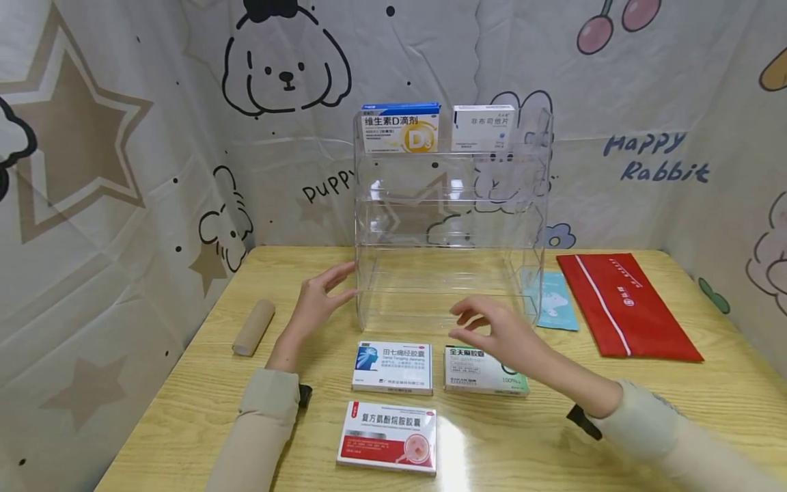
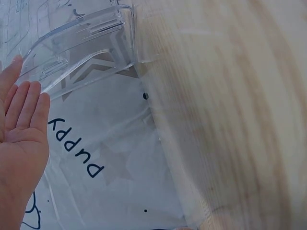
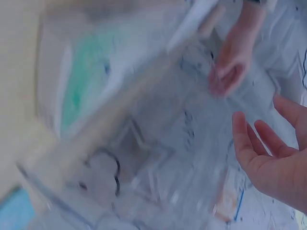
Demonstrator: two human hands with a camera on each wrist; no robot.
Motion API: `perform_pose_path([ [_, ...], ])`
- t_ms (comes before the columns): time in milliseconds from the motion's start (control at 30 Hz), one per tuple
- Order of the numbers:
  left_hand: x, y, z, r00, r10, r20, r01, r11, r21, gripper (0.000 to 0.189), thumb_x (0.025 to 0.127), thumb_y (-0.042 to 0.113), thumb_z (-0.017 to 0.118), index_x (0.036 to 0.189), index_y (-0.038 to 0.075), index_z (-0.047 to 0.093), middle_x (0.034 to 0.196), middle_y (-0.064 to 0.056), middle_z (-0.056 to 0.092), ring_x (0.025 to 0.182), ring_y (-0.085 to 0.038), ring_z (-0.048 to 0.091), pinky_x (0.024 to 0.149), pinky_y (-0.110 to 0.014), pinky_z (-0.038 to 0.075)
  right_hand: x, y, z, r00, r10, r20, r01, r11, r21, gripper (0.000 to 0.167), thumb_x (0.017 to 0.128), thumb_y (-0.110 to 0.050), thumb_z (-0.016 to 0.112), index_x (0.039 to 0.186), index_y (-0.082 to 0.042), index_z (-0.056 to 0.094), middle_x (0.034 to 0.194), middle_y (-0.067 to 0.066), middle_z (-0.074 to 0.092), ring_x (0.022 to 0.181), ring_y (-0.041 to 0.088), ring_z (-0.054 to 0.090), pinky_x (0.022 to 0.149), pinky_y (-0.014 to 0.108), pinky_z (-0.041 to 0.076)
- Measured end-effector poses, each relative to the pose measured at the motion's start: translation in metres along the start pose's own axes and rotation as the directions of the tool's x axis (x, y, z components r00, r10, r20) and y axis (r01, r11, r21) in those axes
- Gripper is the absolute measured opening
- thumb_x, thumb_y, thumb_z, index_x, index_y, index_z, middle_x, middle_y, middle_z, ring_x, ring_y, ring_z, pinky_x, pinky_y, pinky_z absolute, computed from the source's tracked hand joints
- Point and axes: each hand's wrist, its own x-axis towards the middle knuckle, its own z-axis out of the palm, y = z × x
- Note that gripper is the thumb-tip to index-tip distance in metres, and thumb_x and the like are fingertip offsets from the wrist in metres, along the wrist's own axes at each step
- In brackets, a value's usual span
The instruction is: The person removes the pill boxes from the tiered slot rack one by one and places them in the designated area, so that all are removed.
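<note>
A clear acrylic tiered rack [image 1: 451, 236] stands at the table's back. My left hand [image 1: 320, 297] is at its left side, fingertips right at the panel, with the fingers nearly straight in the left wrist view. Over the table before the rack, my right hand [image 1: 494, 328] hovers with loosely bent fingers and nothing between them. Below it lies a green-and-white medicine box [image 1: 486, 379], partly hidden by the hand and forearm. Beside that lies a blue-and-white medicine box [image 1: 392, 369], with a red-and-white medicine box [image 1: 387, 437] nearer me.
On the rack's top tier stand a vitamin D box [image 1: 401, 128] and a white medicine box [image 1: 484, 128]. A red pouch [image 1: 627, 304] and a light-blue packet [image 1: 556, 304] lie to the right. A cardboard-coloured roll [image 1: 254, 328] lies at the left edge.
</note>
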Motion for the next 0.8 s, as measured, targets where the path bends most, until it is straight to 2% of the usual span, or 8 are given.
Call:
perform_pose_path([
  [100, 0.001, 0.0, -0.001, 1.0, -0.003, -0.004, 0.003, 1.0, -0.001, 0.051, 0.089, 0.012, 0.071, 0.137, 0.008, 0.056, 0.139, -0.015, 0.058, 0.131, -0.032, 0.055, 0.107, -0.044, 0.051, 0.013, 0.0, -0.019, 0.999, -0.001, -0.052, 0.0, 1.0, -0.031, 0.026, 0.089, -0.013, 0.072, 0.113, -0.003, 0.065, 0.107, 0.012, 0.069, 0.09, 0.023, 0.071, 0.079, 0.033, 0.064],
  [200, 0.001, 0.0, -0.001, 1.0, -0.01, -0.006, 0.01, 1.0, 0.002, 0.05, 0.089, 0.012, 0.072, 0.137, 0.007, 0.056, 0.14, -0.016, 0.058, 0.131, -0.033, 0.055, 0.107, -0.044, 0.051, 0.025, 0.002, -0.037, 0.991, -0.038, -0.126, 0.03, 0.997, -0.071, 0.03, 0.088, -0.01, 0.073, 0.115, -0.001, 0.064, 0.108, 0.014, 0.069, 0.089, 0.026, 0.072, 0.078, 0.037, 0.064],
  [367, 0.0, 0.0, -0.001, 1.0, -0.014, -0.005, 0.014, 1.0, 0.009, 0.05, 0.089, 0.012, 0.072, 0.136, 0.007, 0.057, 0.14, -0.015, 0.058, 0.131, -0.033, 0.055, 0.107, -0.043, 0.05, 0.047, 0.007, -0.065, 0.958, -0.131, -0.254, 0.094, 0.984, -0.15, 0.033, 0.083, -0.004, 0.076, 0.114, 0.001, 0.064, 0.105, 0.015, 0.067, 0.088, 0.028, 0.071, 0.077, 0.04, 0.063],
  [400, 0.0, -0.001, 0.0, 1.0, -0.011, -0.007, 0.011, 1.0, 0.009, 0.05, 0.089, 0.012, 0.072, 0.136, 0.007, 0.057, 0.139, -0.016, 0.058, 0.131, -0.033, 0.055, 0.107, -0.044, 0.05, 0.052, 0.008, -0.07, 0.952, -0.141, -0.272, 0.095, 0.98, -0.173, 0.034, 0.083, -0.004, 0.076, 0.114, 0.001, 0.064, 0.105, 0.015, 0.067, 0.089, 0.028, 0.07, 0.078, 0.038, 0.063],
  [567, 0.0, -0.001, 0.0, 1.0, 0.008, -0.019, -0.007, 1.0, 0.013, 0.05, 0.088, 0.011, 0.072, 0.136, 0.006, 0.057, 0.138, -0.016, 0.059, 0.13, -0.034, 0.056, 0.106, -0.044, 0.051, 0.076, 0.01, -0.094, 0.923, -0.169, -0.346, 0.093, 0.97, -0.225, 0.036, 0.085, -0.006, 0.074, 0.118, 0.003, 0.062, 0.11, 0.017, 0.064, 0.096, 0.029, 0.066, 0.08, 0.011, 0.057],
  [600, 0.0, -0.001, 0.0, 1.0, 0.01, -0.021, -0.009, 1.0, 0.013, 0.05, 0.088, 0.011, 0.072, 0.136, 0.006, 0.057, 0.138, -0.016, 0.059, 0.129, -0.034, 0.056, 0.106, -0.043, 0.051, 0.08, 0.009, -0.098, 0.917, -0.17, -0.36, 0.09, 0.969, -0.229, 0.036, 0.085, -0.006, 0.074, 0.118, 0.003, 0.062, 0.11, 0.018, 0.064, 0.097, 0.029, 0.066, 0.081, 0.011, 0.056],
  [633, 0.0, 0.0, 0.0, 1.0, 0.014, -0.021, -0.013, 1.0, 0.014, 0.05, 0.088, 0.01, 0.072, 0.136, 0.006, 0.057, 0.138, -0.017, 0.059, 0.129, -0.034, 0.056, 0.106, -0.042, 0.052, 0.084, 0.009, -0.102, 0.912, -0.171, -0.373, 0.089, 0.97, -0.227, 0.036, 0.086, -0.006, 0.074, 0.118, 0.004, 0.062, 0.111, 0.019, 0.063, 0.098, 0.03, 0.065, 0.082, 0.013, 0.057],
  [800, 0.0, 0.001, 0.0, 1.0, 0.014, -0.021, -0.014, 1.0, 0.003, 0.05, 0.088, 0.01, 0.072, 0.135, 0.005, 0.057, 0.138, -0.017, 0.059, 0.129, -0.034, 0.056, 0.106, -0.04, 0.052, 0.104, 0.008, -0.118, 0.892, -0.158, -0.423, 0.045, 0.964, -0.263, 0.039, 0.087, -0.007, 0.072, 0.121, 0.006, 0.059, 0.113, 0.022, 0.061, 0.102, 0.032, 0.063, 0.086, 0.045, 0.058],
])
